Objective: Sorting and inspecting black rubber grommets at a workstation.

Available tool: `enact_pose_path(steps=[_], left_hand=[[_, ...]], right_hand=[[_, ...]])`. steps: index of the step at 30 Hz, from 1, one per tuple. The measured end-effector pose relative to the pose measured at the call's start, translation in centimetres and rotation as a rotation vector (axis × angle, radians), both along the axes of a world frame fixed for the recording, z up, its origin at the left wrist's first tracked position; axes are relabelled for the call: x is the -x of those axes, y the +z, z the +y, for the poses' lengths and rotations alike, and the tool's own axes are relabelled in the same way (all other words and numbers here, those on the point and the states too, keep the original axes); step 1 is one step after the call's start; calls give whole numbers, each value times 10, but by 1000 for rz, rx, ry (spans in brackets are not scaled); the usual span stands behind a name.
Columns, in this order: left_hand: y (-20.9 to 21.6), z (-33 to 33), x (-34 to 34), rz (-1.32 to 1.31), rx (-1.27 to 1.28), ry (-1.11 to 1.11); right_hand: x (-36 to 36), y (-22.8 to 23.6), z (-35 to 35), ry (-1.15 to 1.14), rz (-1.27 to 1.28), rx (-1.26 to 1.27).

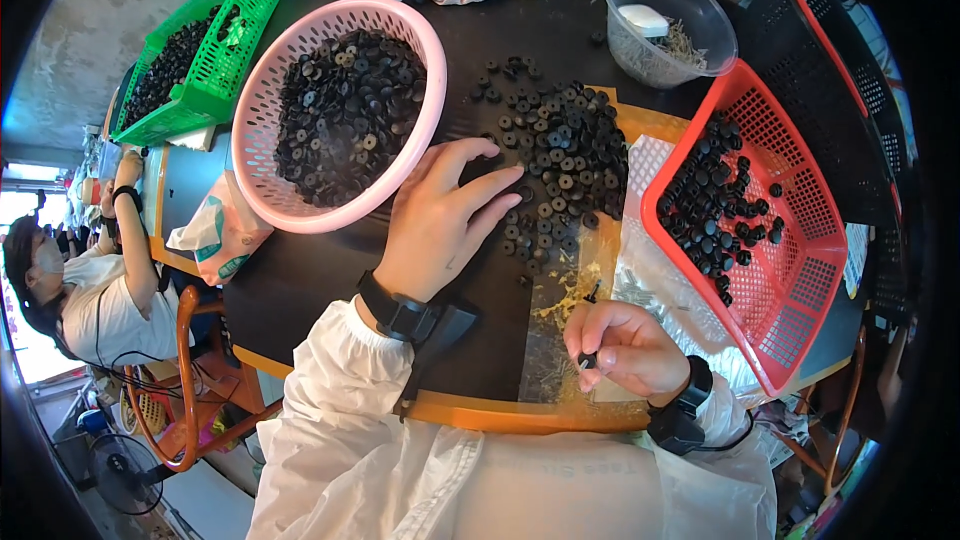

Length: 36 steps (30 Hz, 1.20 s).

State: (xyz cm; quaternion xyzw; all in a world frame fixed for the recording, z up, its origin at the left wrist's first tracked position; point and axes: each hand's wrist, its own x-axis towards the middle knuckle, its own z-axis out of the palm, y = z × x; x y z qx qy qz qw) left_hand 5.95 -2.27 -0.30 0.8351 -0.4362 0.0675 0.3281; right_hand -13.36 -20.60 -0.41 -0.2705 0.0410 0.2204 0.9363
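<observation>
My left hand [440,215] lies flat on the dark table [320,280], fingers spread and reaching into a loose pile of small black rubber washers [565,155]. My right hand [625,348] is near the table's front edge, fingers closed around a small black washer part [588,360] with a thin pin. Both wrists wear black bands, and my sleeves are white.
A round pink basket [262,110] full of black washers stands left of my left hand. A red basket [800,250] with finished black pieces is at the right. A clear plastic tub [620,0] holds thin pins. A green basket [225,45] sits far left. Another person sits at left.
</observation>
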Motion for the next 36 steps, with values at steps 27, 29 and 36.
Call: enact_pose_path(steps=[27,29,36], left_hand=[[9,-4,47,368,347,-238],[6,-5,54,489,355,-266],[6,-8,57,517,357,-318]], right_hand=[[-10,4,4,-553,-218,618],[-10,5,5,-565,-207,683],[-12,4,9,-535,-254,811]])
